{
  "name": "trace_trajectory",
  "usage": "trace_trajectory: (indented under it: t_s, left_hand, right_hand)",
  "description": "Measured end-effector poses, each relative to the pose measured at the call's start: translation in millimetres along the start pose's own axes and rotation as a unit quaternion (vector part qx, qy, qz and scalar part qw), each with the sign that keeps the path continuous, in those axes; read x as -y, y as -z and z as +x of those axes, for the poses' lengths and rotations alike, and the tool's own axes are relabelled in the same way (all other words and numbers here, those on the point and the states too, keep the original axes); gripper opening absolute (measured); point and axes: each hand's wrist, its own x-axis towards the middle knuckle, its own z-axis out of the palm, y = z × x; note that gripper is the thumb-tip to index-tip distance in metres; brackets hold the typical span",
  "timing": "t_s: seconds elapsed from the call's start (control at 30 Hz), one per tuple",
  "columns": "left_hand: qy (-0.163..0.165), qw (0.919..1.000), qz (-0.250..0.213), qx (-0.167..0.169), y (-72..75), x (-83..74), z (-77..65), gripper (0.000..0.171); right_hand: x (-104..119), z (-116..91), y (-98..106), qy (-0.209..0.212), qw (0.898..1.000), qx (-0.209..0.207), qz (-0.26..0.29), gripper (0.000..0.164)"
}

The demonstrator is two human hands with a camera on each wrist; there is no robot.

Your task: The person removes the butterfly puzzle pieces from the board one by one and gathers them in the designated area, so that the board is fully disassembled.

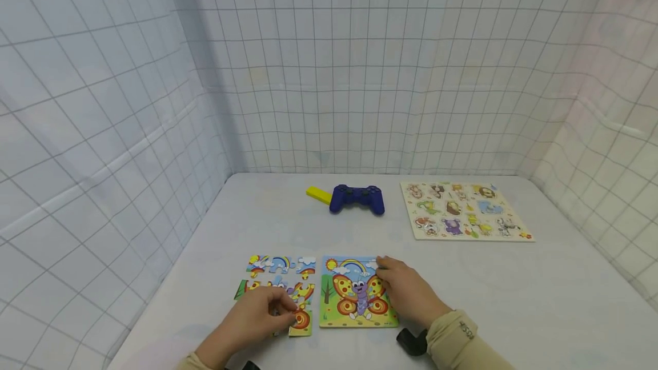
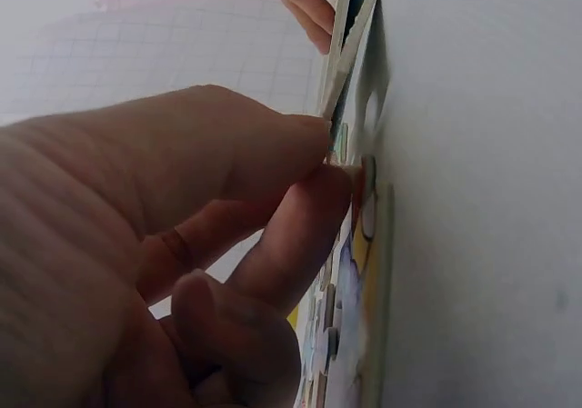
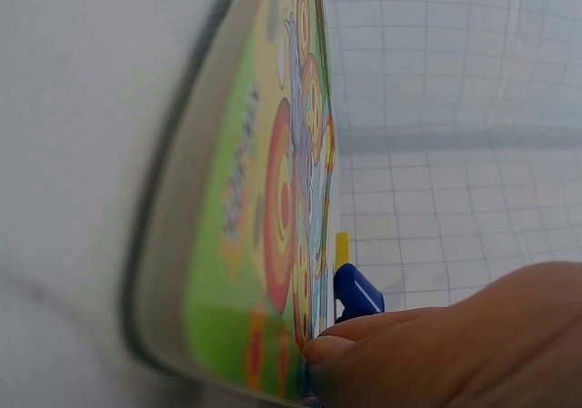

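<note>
My left hand [image 1: 258,314] pinches a small jigsaw piece [image 1: 301,321] with a red-orange spiral, between thumb and forefinger. In the left wrist view, a thin piece [image 2: 350,58] stands tilted off the table by the thumb tip. Loose jigsaw pieces [image 1: 281,264] lie in rows on the table beside and beyond this hand, partly covered by it. To their right lies a square butterfly puzzle board [image 1: 354,296], flat, its picture whole. My right hand [image 1: 411,290] rests on the board's right side, fingertips near its upper right corner. The thumb [image 3: 332,346] touches the board's face.
A blue game controller [image 1: 357,198] lies farther back, touching or nearly touching a yellow block [image 1: 319,194]. A cream animal puzzle board [image 1: 465,213] is at the back right. Grid-patterned white walls [image 1: 360,73] enclose the white table [image 1: 288,221] at the back and sides.
</note>
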Motion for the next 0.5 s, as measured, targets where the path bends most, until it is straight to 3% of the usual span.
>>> trace_trajectory:
  t_s: [0.23,0.5]
  left_hand:
    - [-0.004,0.9988,0.048,-0.007,-0.2,0.8,0.2,0.012]
    - [0.005,0.9986,0.05,-0.017,1.2,0.1,0.2,0.011]
  right_hand:
    - [-1.1,0.7,-1.4,-0.003,1.0,0.001,-0.001,0.026]
    - [-0.6,1.4,-1.2,-0.004,1.0,0.005,0.0,0.027]
